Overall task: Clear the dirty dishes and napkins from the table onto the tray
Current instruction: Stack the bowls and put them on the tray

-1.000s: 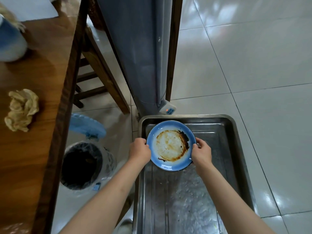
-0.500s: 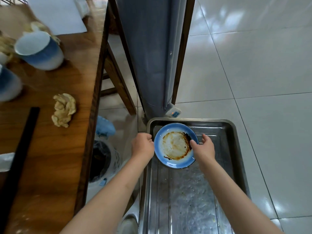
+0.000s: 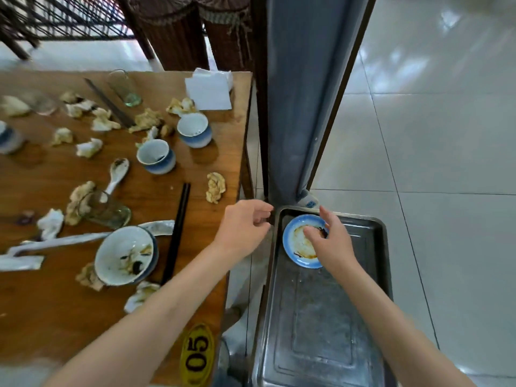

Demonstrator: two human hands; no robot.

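The plate (image 3: 300,241) lies in the tray (image 3: 381,247); both hands, left (image 3: 245,224) and right (image 3: 332,241), hover loosely curled and empty, likely between pickups.

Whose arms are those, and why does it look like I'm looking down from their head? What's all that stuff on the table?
The arms belong to a person wearing a camera on their head, so you see what they see, looking down. They are clearing a messy wooden table. On it lie crumpled napkins, blue-and-white cups, a dirty bowl, black chopsticks, a spoon and a tipped glass. Beside the table sits a metal tray with one dirty blue plate in it. The right hand hovers over the plate with relaxed fingers; the left hand is loosely curled. Neither has a grip on anything.
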